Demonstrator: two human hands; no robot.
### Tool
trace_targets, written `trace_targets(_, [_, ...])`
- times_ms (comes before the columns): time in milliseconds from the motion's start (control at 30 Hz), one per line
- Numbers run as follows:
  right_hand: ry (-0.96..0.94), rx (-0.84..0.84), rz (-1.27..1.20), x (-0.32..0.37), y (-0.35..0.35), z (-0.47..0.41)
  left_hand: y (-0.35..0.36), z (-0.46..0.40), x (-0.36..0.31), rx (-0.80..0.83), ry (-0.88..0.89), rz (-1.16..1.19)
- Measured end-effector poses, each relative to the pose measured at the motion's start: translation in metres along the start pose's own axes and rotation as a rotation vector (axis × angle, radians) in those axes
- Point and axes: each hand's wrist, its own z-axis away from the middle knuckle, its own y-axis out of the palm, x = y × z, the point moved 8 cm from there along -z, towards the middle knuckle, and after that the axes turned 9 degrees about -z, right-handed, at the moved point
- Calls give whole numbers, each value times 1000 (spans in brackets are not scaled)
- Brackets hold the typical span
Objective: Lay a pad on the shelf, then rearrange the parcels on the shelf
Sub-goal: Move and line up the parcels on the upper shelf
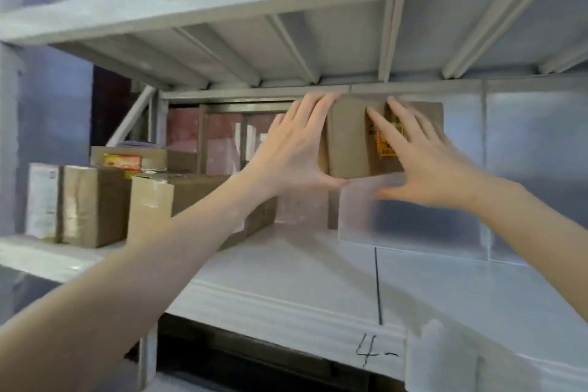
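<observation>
White metal shelf [286, 264], "4-" on its front edge. Three brown parcels [92, 204] stand at left. Left hand [286, 153] and right hand [423, 162], fingers straight, press either side of a cardboard parcel [350, 140], raised at back centre above a translucent sheet [413, 223].

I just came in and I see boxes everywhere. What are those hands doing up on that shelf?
A person is sorting parcels on a white shelf. Both hands hold one brown cardboard box up near the back. The left hand is flat against its left side, and the right hand lies on its front, over a yellow label. More taped boxes sit at the shelf's left end.
</observation>
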Motion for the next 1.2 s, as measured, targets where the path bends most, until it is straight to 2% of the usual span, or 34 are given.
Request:
trace_targets(133, [-61,15,-59,60,24,-31,-35,20,75,-43,-93,-64])
trace_targets(300, [-106,37,-144,129,54,-66,-64,47,158,-22,-164,-100])
trace_targets(567, [-136,40,-247,210,82,-120,-60,89,267,-37,-396,-29])
trace_targets(733, [-74,52,-371,230,109,-152,-32,92,308,0,-576,30])
trace_targets(967, [19,81,-776,246,134,-195,6,77,335,112,-771,123])
trace_targets(1200, [92,150,-829,246,150,-208,33,82,346,214,-722,45])
